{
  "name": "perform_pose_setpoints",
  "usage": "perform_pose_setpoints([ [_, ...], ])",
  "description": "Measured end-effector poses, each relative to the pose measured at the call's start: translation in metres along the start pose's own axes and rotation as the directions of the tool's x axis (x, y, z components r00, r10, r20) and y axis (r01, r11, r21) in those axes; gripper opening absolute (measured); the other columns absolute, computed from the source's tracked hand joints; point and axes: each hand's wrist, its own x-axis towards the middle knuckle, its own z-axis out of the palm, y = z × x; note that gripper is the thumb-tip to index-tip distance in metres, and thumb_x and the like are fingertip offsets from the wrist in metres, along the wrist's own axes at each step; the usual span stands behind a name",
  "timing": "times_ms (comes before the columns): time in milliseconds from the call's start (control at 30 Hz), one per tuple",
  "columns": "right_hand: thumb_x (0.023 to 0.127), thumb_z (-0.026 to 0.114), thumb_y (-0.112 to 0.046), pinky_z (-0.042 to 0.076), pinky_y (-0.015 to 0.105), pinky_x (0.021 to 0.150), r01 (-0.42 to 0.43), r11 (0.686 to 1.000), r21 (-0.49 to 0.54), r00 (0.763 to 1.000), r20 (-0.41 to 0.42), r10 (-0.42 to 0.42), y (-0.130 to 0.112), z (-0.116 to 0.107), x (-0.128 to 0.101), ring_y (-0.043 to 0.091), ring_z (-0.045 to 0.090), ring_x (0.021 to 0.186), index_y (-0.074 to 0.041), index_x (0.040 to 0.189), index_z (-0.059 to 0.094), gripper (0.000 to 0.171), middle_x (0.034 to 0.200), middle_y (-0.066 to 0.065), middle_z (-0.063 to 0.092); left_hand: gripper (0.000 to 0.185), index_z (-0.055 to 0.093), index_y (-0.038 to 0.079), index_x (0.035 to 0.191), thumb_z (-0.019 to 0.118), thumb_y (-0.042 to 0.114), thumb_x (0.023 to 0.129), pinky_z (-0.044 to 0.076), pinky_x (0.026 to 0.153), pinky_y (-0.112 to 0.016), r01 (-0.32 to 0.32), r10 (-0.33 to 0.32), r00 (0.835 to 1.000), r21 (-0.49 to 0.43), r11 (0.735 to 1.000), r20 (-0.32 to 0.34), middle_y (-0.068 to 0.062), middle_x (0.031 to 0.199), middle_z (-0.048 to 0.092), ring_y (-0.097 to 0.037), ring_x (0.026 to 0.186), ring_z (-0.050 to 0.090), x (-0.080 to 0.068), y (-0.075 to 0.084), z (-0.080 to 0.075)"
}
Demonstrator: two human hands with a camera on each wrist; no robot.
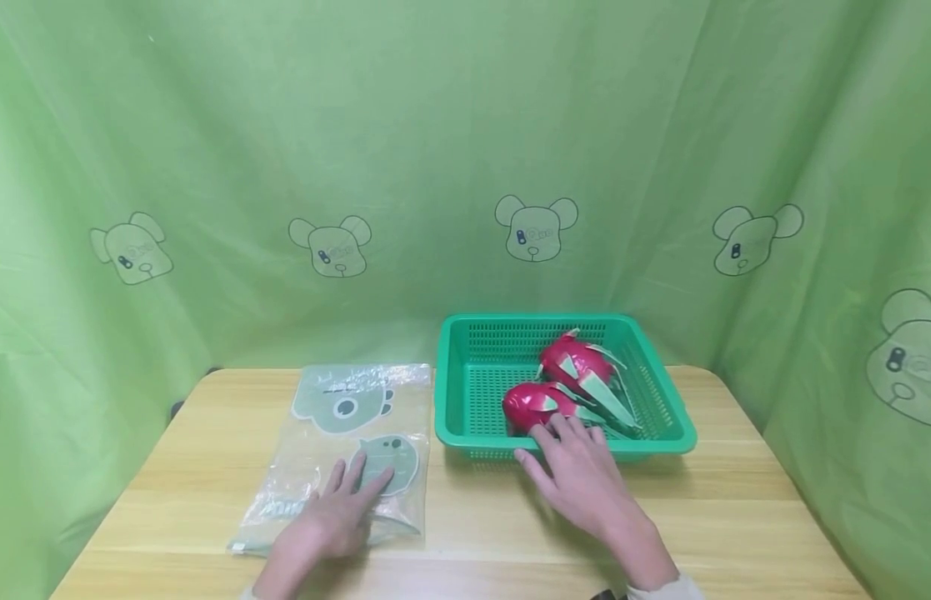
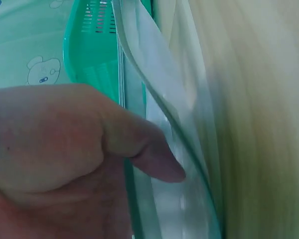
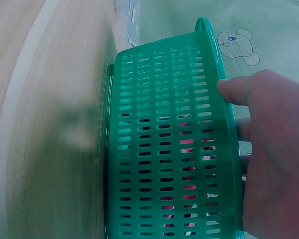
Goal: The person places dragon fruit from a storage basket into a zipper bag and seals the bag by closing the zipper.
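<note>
Head view: dragon fruit (image 1: pixel 538 406) in basket (image 1: pixel 465 433) touches right hand (image 1: pixel 581 475).

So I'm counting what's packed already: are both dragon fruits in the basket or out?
In. Both dragon fruits lie inside the green basket; the right hand reaches over its near rim.

Left hand (image 1: pixel 330 521) lies flat, fingers spread, on the clear bag (image 1: pixel 345 454) printed with bear faces, which rests on the wooden table (image 1: pixel 735 517) just left of the green basket (image 1: pixel 473 375). Right hand (image 1: pixel 581 475) reaches over the basket's near rim, straight fingertips touching the nearer dragon fruit (image 1: pixel 536 404), thumb down by the outside wall. A second dragon fruit (image 1: pixel 578 362) sits just behind it in the basket, and a green bear-print curtain (image 1: pixel 435 150) hangs all around.
</note>
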Motion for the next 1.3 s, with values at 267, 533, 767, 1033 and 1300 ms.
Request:
perform_pose_setpoints([
  [267,0.099,0.063,-0.046,0.046,0.059,0.091,0.007,1.0,-0.003,1.0,-0.003,-0.007,0.001,0.001,0.0,0.037,0.056,0.118,-0.01,0.125,0.068,0.044,0.12,0.013,0.063,0.087,0.045,0.015,0.155,0.064,-0.014,0.076,0.035,0.102,-0.077,-0.08,0.079,0.996,-0.008,0.997,-0.039,-0.029,0.164,0.02,-0.062,0.143,0.022,-0.001,-0.013,-0.002],
  [533,0.099,0.063,-0.046,0.046,0.057,0.09,0.005,1.0,0.002,1.0,-0.002,-0.005,0.001,0.002,0.002,0.036,0.056,0.115,-0.01,0.124,0.068,0.044,0.117,0.012,0.063,0.077,0.05,0.015,0.152,0.062,-0.009,0.08,0.023,0.108,-0.078,-0.06,0.056,0.995,-0.048,0.997,-0.082,-0.027,0.164,0.024,-0.058,0.146,0.021,0.003,-0.017,-0.009],
  [767,0.1,0.062,-0.047,0.047,0.056,0.089,0.01,1.0,-0.003,1.0,-0.001,-0.01,0.002,0.001,0.001,0.035,0.056,0.114,-0.011,0.124,0.068,0.044,0.117,0.011,0.063,0.048,0.06,0.014,0.143,0.048,0.002,0.098,0.021,0.111,-0.077,-0.065,0.053,0.994,-0.122,0.99,-0.1,-0.023,0.163,0.029,-0.05,0.148,0.026,0.004,-0.02,-0.012],
  [1033,0.1,0.061,-0.047,0.046,0.054,0.087,0.015,1.0,-0.008,1.0,-0.004,-0.016,0.002,0.001,0.001,0.033,0.056,0.11,-0.012,0.123,0.068,0.042,0.115,0.01,0.063,0.038,0.065,0.009,0.137,0.045,0.008,0.104,0.03,0.117,-0.063,-0.205,0.178,0.972,-0.189,0.96,-0.151,-0.024,0.155,0.043,-0.046,0.143,0.04,0.003,-0.028,-0.026],
  [1300,0.1,0.062,-0.047,0.046,0.053,0.086,0.019,1.0,-0.017,1.0,-0.003,-0.019,0.002,0.001,0.002,0.033,0.055,0.109,-0.012,0.123,0.068,0.042,0.115,0.01,0.063,0.044,0.052,0.001,0.148,0.039,0.002,0.105,0.033,0.116,-0.056,-0.388,0.316,0.911,-0.285,0.877,-0.267,-0.018,0.153,0.049,-0.039,0.143,0.043,0.005,-0.038,-0.038],
])
